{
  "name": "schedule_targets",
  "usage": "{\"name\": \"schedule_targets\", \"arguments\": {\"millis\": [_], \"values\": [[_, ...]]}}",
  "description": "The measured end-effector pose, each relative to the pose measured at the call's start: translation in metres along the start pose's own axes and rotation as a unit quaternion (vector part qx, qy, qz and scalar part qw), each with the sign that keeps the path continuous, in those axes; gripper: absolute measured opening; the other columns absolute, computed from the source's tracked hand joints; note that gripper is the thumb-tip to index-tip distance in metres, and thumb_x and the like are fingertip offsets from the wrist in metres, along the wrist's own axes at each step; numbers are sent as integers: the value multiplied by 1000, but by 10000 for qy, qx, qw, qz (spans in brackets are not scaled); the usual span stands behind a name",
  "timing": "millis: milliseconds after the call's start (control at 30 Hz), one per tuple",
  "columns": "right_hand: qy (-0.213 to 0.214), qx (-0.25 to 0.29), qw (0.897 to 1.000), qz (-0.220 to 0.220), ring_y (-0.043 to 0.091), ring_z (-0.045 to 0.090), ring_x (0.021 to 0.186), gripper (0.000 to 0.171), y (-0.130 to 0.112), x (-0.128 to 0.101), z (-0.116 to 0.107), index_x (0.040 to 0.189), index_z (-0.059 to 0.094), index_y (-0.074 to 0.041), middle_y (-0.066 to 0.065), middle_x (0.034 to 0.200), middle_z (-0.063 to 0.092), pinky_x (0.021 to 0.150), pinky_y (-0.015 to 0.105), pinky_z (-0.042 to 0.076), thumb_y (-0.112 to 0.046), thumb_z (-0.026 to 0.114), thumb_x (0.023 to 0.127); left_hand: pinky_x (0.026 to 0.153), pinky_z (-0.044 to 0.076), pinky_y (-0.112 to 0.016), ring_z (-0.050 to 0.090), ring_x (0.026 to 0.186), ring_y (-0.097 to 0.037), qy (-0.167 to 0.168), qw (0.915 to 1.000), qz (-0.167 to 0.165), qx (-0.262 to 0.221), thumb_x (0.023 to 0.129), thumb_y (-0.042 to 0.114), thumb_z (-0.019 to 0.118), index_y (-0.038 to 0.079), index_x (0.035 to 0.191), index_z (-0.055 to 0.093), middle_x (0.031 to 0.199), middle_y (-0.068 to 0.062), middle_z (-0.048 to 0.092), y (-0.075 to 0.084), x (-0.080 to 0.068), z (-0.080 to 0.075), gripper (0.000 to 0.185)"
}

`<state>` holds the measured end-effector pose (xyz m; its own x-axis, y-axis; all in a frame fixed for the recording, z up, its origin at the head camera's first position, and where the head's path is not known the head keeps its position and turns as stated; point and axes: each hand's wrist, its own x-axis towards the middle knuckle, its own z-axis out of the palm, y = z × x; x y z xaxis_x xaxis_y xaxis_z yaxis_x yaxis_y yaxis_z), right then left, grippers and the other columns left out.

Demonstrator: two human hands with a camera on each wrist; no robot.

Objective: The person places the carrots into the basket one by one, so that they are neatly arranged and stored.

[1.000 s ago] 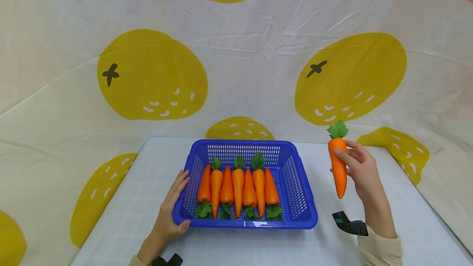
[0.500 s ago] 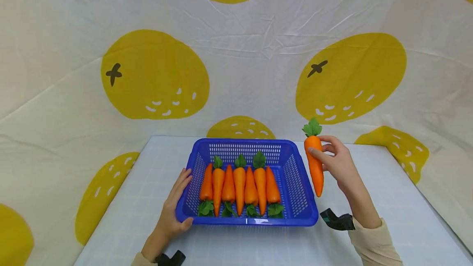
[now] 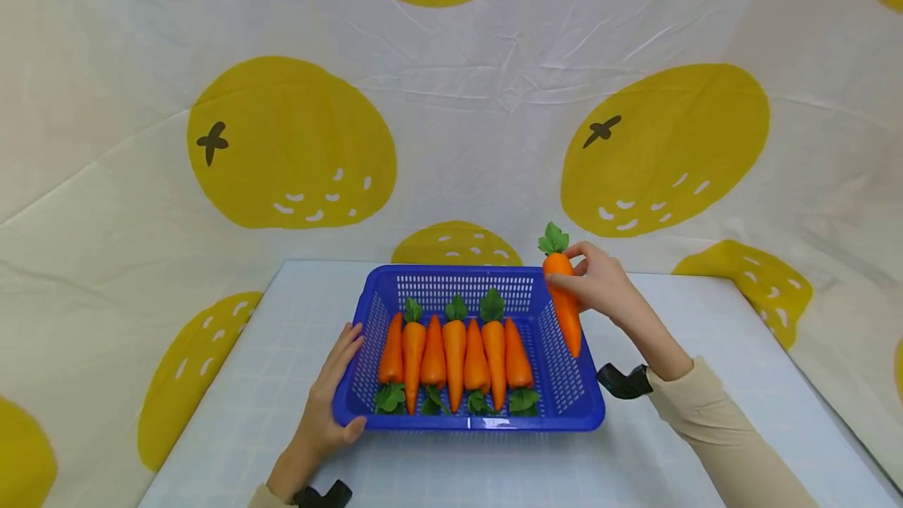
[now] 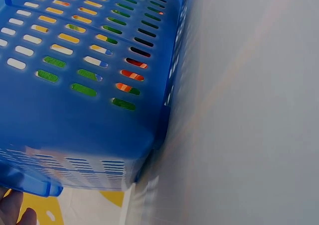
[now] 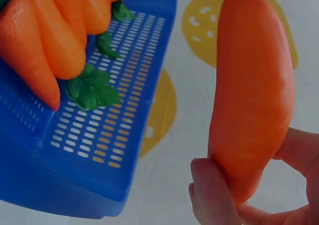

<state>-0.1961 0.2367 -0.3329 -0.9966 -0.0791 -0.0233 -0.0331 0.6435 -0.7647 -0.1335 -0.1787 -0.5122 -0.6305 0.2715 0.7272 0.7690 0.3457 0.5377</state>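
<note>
A blue plastic basket (image 3: 469,423) with slotted walls stands on the table. Inside it several orange carrots (image 3: 455,355) lie side by side in a row, green tops pointing alternately to the back and the front. My right hand (image 3: 600,281) pinches another carrot (image 3: 563,300) near its leafy end, thumb on one side and fingers on the other. This carrot, tip down, overlaps the basket's right wall in the head view; its orange body fills much of the right wrist view. My left hand (image 3: 326,406) rests against the basket's left side, fingers extended along the rim and thumb by the front corner.
The table (image 3: 233,429) has a pale checked cover. Behind it hangs a white cloth (image 3: 480,155) printed with big yellow fruit. Inside the basket, a strip of bare floor (image 3: 546,351) lies between the carrot row and the right wall.
My right hand has carried the carrot leftward from beside the basket to over its right wall. My left hand stays at the basket's left side.
</note>
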Motion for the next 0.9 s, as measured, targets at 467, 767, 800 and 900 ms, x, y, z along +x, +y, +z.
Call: {"name": "schedule_targets", "arguments": {"millis": [467,767,800,900], "values": [[-775,-979,9921,65,25,63,54,35,0,32,45,99,45,3,17,80,56,51,38,58,-14,72,84,116,21,-25,21,146,-44,15,10000,-19,-5,82,48,67,-7,146,39,155,-26,33,1,0,0,90],[-1029,-1547,9807,601,35,66,58,31,11,45,63,96,48,2,18,81,57,53,41,58,-13,70,80,116,22,-25,21,146,-44,44,10000,42,-48,83,48,66,-8,146,40,154,-26,34,1,1,0,89],[-1033,-1640,9790,629,35,66,58,32,12,45,66,100,48,4,19,82,57,53,41,58,-12,69,81,116,22,-25,21,146,-44,42,10000,34,-49,83,48,66,-8,146,40,154,-26,34,1,0,0,89],[-992,-1949,9732,713,33,65,57,42,15,46,73,115,48,9,22,88,57,53,41,58,-11,67,83,116,22,-25,21,147,-43,25,10000,-23,-39,82,48,67,-7,146,39,155,-25,33,1,0,0,89]]}}
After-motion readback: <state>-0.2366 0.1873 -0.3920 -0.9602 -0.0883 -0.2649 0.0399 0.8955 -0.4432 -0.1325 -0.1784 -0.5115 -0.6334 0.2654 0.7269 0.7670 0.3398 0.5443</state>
